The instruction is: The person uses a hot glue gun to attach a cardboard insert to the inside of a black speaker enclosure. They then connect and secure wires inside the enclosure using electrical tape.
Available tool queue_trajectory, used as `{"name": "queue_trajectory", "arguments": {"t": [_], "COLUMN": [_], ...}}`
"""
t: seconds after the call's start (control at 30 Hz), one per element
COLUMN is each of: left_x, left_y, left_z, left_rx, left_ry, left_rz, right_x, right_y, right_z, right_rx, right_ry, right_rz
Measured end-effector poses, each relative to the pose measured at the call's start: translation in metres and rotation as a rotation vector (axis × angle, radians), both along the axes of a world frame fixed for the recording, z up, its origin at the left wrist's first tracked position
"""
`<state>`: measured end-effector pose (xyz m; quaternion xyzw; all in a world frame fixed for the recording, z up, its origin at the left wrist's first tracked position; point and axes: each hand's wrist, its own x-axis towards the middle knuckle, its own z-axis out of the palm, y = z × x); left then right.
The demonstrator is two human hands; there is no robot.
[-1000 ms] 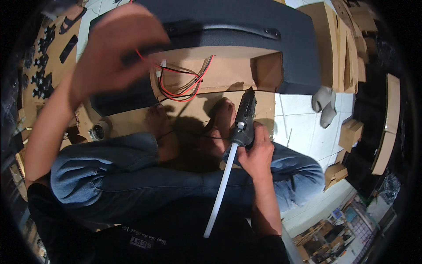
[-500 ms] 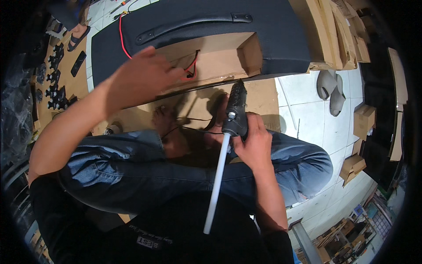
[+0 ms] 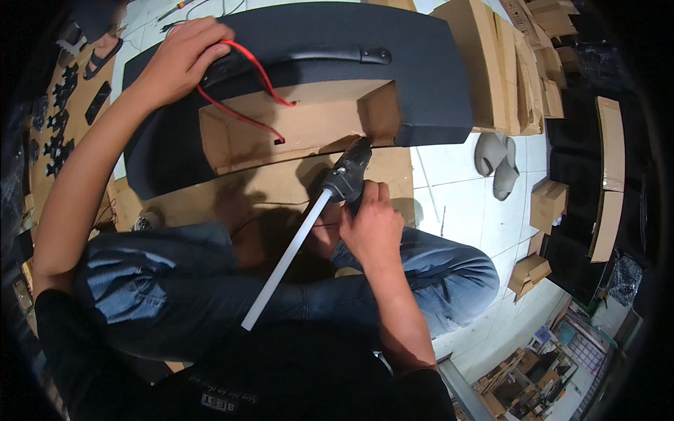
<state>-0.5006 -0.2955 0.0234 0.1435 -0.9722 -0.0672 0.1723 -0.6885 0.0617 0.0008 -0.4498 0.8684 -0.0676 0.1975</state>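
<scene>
My right hand is wrapped round the grip of a black hot glue gun. A long white glue stick juts from its back toward my lap, and its nozzle is at the near edge of a rectangular recess. Up at the left, my left hand pinches a red wire. The wire's two strands run down to small holes in the bare brown recess. That recess is cut into a long black-covered box, which has a black strap handle on it.
Brown cardboard boxes stand against the box's right end. Grey slippers lie on the white tiles. At the far left are several black parts on cardboard, with another person's sandalled foot beyond. My crossed legs fill the near side.
My left hand has moved up and left from the recess, drawing the red wire up into a loop. The glue gun has shifted left and tilted, its nozzle now at the recess edge.
</scene>
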Motion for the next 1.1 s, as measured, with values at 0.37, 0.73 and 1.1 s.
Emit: {"name": "queue_trajectory", "arguments": {"t": [0.37, 0.73, 1.1], "left_x": [-0.001, -0.001, -0.001], "left_y": [0.003, 0.003, -0.001], "left_z": [0.003, 0.005, 0.004], "left_rx": [0.13, 0.115, 0.142], "left_ry": [0.024, 0.064, 0.041], "left_rz": [0.047, -0.007, -0.011], "right_x": [0.005, 0.002, -0.006], "right_y": [-0.01, -0.025, -0.067], "right_z": [0.001, -0.005, -0.036], "right_rx": [0.021, 0.074, -0.06], "right_ry": [0.024, 0.062, 0.149], "right_rz": [-0.069, -0.083, -0.102]}}
